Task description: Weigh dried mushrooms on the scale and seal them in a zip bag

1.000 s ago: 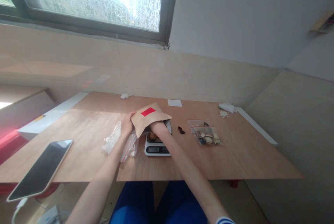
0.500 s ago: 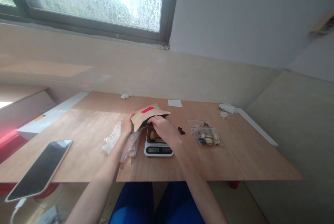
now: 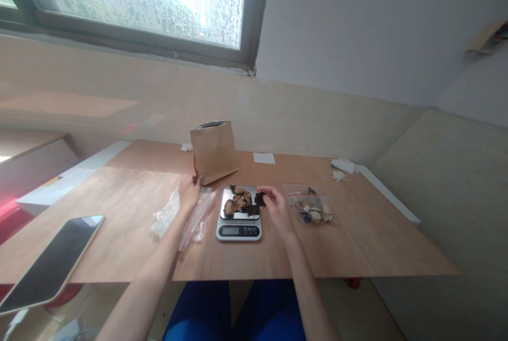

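Observation:
My right hand (image 3: 275,207) pinches a dark, shrivelled piece (image 3: 260,198) that looks like dried mushroom, at the right edge of the scale's plate. Several brown dried slices (image 3: 239,201) lie on the shiny plate of the white kitchen scale (image 3: 220,231); its digits are too small to read. Behind the scale, a kraft paper bag (image 3: 214,151) stands upright with its mouth open at the top. My left hand (image 3: 189,191) is at the bag's lower left corner, fingers closed on its edge. Clear zip bags (image 3: 198,219) lie partly under my left forearm.
Right of the scale lies a zip bag (image 3: 313,208) holding pale and dark pieces. A phone (image 3: 51,264) rests at the table's left front edge. White paper (image 3: 264,158) and crumpled tissue (image 3: 343,165) lie near the back wall (image 3: 309,118).
The paper bag went from tilted over the scale to upright behind it. My right hand left the bag's mouth and now holds a dark piece; the one lying right of the scale is gone.

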### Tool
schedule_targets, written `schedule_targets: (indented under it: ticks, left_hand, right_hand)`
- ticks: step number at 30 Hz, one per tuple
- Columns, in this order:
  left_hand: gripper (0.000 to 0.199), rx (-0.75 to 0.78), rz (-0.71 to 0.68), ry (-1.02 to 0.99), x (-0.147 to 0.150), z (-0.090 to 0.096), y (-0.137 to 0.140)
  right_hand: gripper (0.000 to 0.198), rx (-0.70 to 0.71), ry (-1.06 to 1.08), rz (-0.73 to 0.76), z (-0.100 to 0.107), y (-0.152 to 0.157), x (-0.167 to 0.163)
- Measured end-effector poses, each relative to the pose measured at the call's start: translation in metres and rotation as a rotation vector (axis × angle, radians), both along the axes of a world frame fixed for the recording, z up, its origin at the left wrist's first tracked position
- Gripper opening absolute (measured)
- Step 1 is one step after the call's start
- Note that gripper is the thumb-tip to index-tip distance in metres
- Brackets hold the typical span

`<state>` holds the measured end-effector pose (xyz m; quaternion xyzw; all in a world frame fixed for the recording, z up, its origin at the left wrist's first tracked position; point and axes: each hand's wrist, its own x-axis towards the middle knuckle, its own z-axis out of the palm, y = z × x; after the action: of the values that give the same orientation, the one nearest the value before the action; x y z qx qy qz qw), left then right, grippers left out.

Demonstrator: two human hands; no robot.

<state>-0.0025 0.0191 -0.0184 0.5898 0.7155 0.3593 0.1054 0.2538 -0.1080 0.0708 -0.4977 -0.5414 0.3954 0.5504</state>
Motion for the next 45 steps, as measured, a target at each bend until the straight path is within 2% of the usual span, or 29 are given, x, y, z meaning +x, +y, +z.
schedule_targets:
  ticks: [4,8,11,18,22,25,32,36,41,45]
  left_hand:
    - [0.044,0.011,0.014,-0.016,-0.002,-0.003,0.002]
    - [0.041,0.013,0.007,-0.027,-0.003,-0.006,0.003]
    - [0.040,0.015,-0.003,-0.032,-0.003,-0.007,0.003]
    - [0.041,0.018,-0.011,-0.033,-0.003,-0.008,0.003]
    - [0.040,0.022,-0.009,-0.037,-0.003,-0.008,0.003]
    - [0.040,0.024,-0.010,-0.041,-0.003,-0.008,0.002]
    - [0.040,0.022,-0.012,-0.033,-0.004,-0.009,0.004]
    - [0.039,0.017,-0.014,-0.027,-0.004,-0.009,0.004]
    - [0.040,0.013,-0.015,-0.027,-0.004,-0.008,0.004]
    - [0.039,0.009,-0.012,-0.035,-0.003,-0.008,0.003]
  right_hand:
    - [0.032,0.012,-0.298,0.092,-0.014,-0.012,-0.004]
    - [0.036,-0.029,-0.583,0.143,-0.015,-0.022,-0.011]
    - [0.035,-0.045,-0.644,0.129,-0.013,-0.023,-0.011]
    - [0.032,-0.029,-0.632,0.097,-0.012,-0.017,-0.011]
    - [0.031,-0.055,-0.610,0.042,-0.013,-0.006,-0.016]
    - [0.029,-0.016,-0.656,0.030,-0.011,0.007,-0.019]
    - [0.034,-0.070,-1.095,0.066,0.007,0.057,-0.032]
    - [0.040,-0.086,-1.171,0.084,0.016,0.078,-0.043]
    - [0.035,-0.138,-1.325,0.146,0.015,0.083,-0.055]
    - [0.028,-0.143,-1.348,0.137,0.010,0.083,-0.060]
